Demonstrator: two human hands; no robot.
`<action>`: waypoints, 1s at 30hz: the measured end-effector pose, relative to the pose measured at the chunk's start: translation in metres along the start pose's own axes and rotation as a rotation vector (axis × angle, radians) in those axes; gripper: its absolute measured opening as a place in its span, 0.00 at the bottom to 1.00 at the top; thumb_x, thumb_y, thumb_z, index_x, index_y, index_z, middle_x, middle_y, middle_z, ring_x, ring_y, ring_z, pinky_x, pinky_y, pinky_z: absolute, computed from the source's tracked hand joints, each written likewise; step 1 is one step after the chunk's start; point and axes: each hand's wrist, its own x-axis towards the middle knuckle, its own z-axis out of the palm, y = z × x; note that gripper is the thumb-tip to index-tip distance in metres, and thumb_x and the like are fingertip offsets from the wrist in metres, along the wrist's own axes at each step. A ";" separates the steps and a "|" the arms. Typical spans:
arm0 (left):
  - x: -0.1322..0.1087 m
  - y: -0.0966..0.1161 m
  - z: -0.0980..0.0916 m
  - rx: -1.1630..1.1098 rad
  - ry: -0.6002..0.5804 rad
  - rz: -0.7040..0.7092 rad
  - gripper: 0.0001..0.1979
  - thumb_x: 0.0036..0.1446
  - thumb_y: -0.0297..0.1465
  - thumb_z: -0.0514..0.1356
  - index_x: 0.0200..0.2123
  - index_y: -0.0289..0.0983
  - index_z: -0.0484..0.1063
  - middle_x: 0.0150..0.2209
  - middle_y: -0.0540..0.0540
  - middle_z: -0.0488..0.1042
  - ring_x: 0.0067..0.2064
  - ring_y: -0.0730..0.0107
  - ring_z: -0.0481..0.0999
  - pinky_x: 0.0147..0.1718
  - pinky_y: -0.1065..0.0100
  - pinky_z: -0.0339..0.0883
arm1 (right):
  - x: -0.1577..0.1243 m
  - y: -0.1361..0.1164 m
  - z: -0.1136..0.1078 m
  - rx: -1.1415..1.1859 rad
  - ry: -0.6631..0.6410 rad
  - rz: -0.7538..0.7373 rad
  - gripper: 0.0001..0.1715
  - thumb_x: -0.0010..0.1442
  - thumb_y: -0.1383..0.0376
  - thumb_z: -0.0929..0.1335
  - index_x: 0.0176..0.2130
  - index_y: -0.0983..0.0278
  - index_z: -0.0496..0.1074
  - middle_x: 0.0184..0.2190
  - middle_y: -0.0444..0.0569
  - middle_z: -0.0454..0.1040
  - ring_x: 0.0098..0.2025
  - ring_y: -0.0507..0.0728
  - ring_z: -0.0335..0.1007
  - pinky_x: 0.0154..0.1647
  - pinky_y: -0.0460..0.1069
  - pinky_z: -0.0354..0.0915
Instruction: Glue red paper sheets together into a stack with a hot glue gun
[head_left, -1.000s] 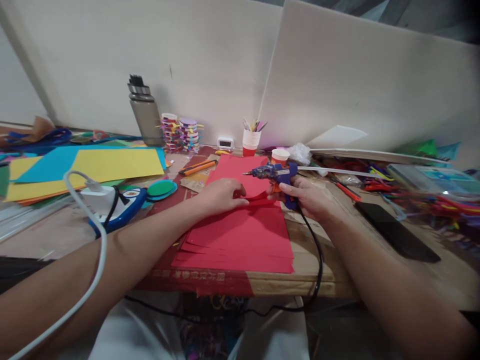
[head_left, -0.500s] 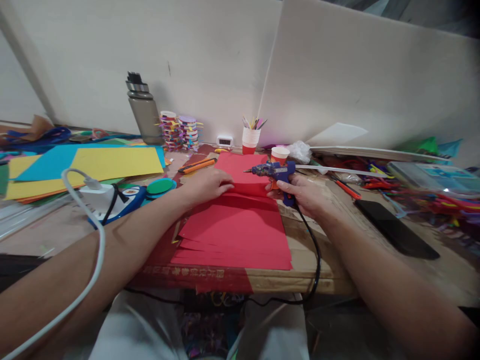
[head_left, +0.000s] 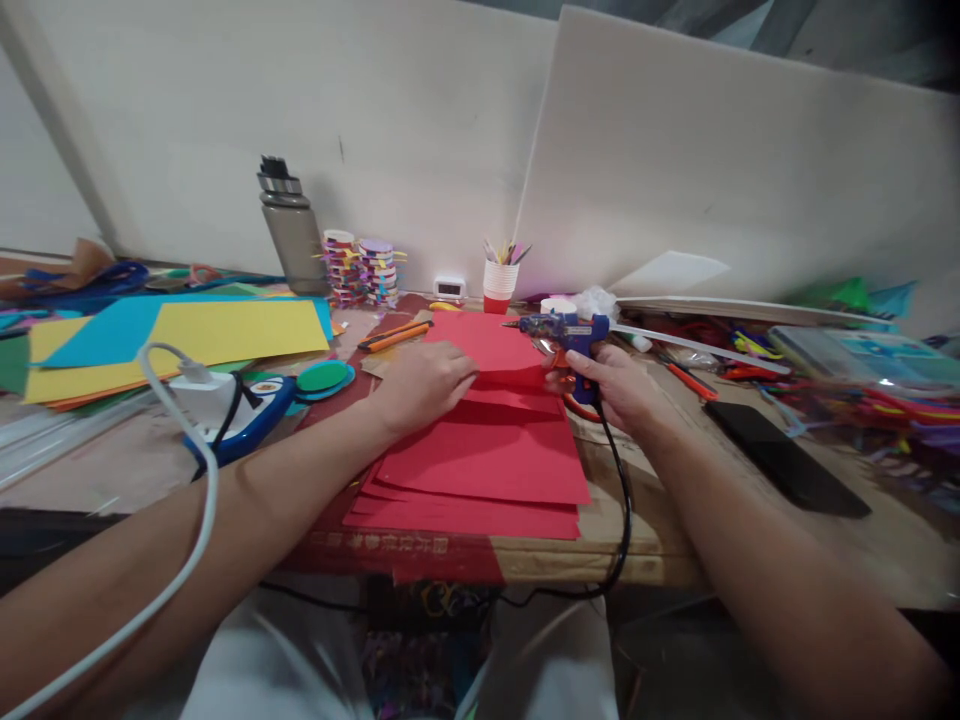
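Red paper (head_left: pixel 480 460) lies in a loose stack before me, with the top sheet's far part bent up in a raised fold. My left hand (head_left: pixel 433 385) is closed at the fold's left side, its fingertips pinching the paper. In my right hand (head_left: pixel 611 375) is a blue hot glue gun (head_left: pixel 574 335), its nozzle pointing left above the fold. A long white glue stick (head_left: pixel 697 350) sticks out of the gun's back. From the handle a black cord (head_left: pixel 624 510) runs down over the table edge. My lower right fingers are partly hidden behind the gun.
Behind the paper stand a cup of pencils (head_left: pixel 499 285) and a small clock (head_left: pixel 449 288). Orange cutters (head_left: pixel 397 335), a power strip (head_left: pixel 259 425) and yellow sheets (head_left: pixel 240 330) are at left. A white cable (head_left: pixel 206 510) crosses my left arm. A phone (head_left: pixel 784 455) lies right.
My left hand has drawn its fingers together on the paper and shifted slightly right. The top red sheet has slid a little away and rightward. The glue gun has moved slightly right and up.
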 end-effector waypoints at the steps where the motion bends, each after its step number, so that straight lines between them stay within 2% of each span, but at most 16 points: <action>1: 0.001 -0.002 0.000 -0.029 0.018 -0.042 0.14 0.62 0.31 0.51 0.37 0.35 0.76 0.35 0.42 0.77 0.39 0.62 0.74 0.38 0.64 0.64 | 0.000 0.000 0.000 0.005 0.005 -0.009 0.20 0.43 0.57 0.77 0.34 0.62 0.71 0.29 0.46 0.77 0.27 0.54 0.73 0.32 0.50 0.70; 6: 0.005 -0.016 0.000 -0.183 0.059 -0.301 0.14 0.61 0.33 0.53 0.40 0.37 0.77 0.39 0.44 0.79 0.40 0.62 0.76 0.39 0.65 0.65 | 0.001 0.002 0.001 0.038 0.006 -0.062 0.19 0.45 0.57 0.76 0.35 0.61 0.71 0.30 0.45 0.76 0.26 0.52 0.71 0.34 0.51 0.70; 11: 0.007 -0.022 -0.002 -0.335 0.080 -0.409 0.12 0.59 0.34 0.55 0.39 0.38 0.78 0.38 0.46 0.80 0.38 0.65 0.76 0.39 0.66 0.66 | 0.001 0.006 0.002 0.004 0.014 -0.006 0.19 0.45 0.56 0.75 0.35 0.62 0.70 0.32 0.45 0.76 0.28 0.53 0.72 0.35 0.51 0.71; 14: 0.007 -0.022 -0.005 -0.299 0.114 -0.420 0.12 0.59 0.34 0.56 0.39 0.38 0.79 0.37 0.46 0.80 0.38 0.65 0.76 0.38 0.65 0.66 | 0.001 0.006 0.002 0.003 0.018 -0.042 0.19 0.46 0.55 0.75 0.35 0.61 0.70 0.31 0.45 0.75 0.27 0.52 0.71 0.36 0.52 0.71; 17: 0.006 -0.022 -0.006 -0.207 0.109 -0.355 0.13 0.59 0.34 0.55 0.40 0.38 0.78 0.38 0.45 0.80 0.40 0.64 0.76 0.39 0.65 0.65 | 0.000 0.004 0.002 0.015 0.006 -0.082 0.18 0.47 0.55 0.74 0.36 0.61 0.70 0.33 0.46 0.76 0.28 0.52 0.71 0.36 0.53 0.71; 19: 0.006 -0.022 -0.003 -0.170 0.033 -0.270 0.14 0.60 0.33 0.53 0.40 0.38 0.78 0.39 0.45 0.79 0.41 0.64 0.76 0.40 0.66 0.65 | 0.000 0.000 0.000 0.024 0.021 -0.104 0.18 0.48 0.55 0.74 0.36 0.61 0.70 0.33 0.46 0.76 0.29 0.53 0.71 0.36 0.52 0.71; 22: 0.005 -0.022 0.005 -0.148 -0.171 -0.145 0.14 0.60 0.34 0.53 0.37 0.38 0.78 0.37 0.44 0.79 0.39 0.63 0.76 0.38 0.67 0.65 | -0.001 -0.005 -0.002 0.030 0.072 -0.150 0.18 0.48 0.54 0.74 0.35 0.61 0.70 0.33 0.46 0.76 0.28 0.52 0.70 0.34 0.51 0.71; 25: 0.004 -0.022 0.011 -0.152 -0.284 -0.109 0.14 0.59 0.36 0.54 0.34 0.38 0.78 0.34 0.45 0.79 0.36 0.64 0.76 0.35 0.68 0.64 | -0.002 -0.009 -0.003 0.000 0.097 -0.176 0.18 0.48 0.54 0.73 0.35 0.61 0.70 0.34 0.48 0.76 0.28 0.52 0.69 0.32 0.50 0.70; 27: 0.005 -0.023 0.011 -0.154 -0.243 -0.181 0.14 0.60 0.36 0.53 0.33 0.38 0.78 0.34 0.45 0.79 0.35 0.64 0.76 0.34 0.68 0.64 | -0.003 -0.010 -0.004 -0.033 0.097 -0.178 0.18 0.49 0.53 0.73 0.35 0.61 0.70 0.35 0.48 0.76 0.28 0.52 0.68 0.31 0.49 0.69; 30: 0.005 -0.025 0.003 -0.096 -0.081 -0.331 0.14 0.60 0.36 0.53 0.36 0.38 0.78 0.36 0.44 0.79 0.37 0.63 0.76 0.34 0.67 0.64 | -0.003 -0.010 -0.004 -0.066 0.091 -0.177 0.18 0.49 0.52 0.72 0.35 0.60 0.70 0.37 0.49 0.76 0.27 0.52 0.68 0.30 0.48 0.68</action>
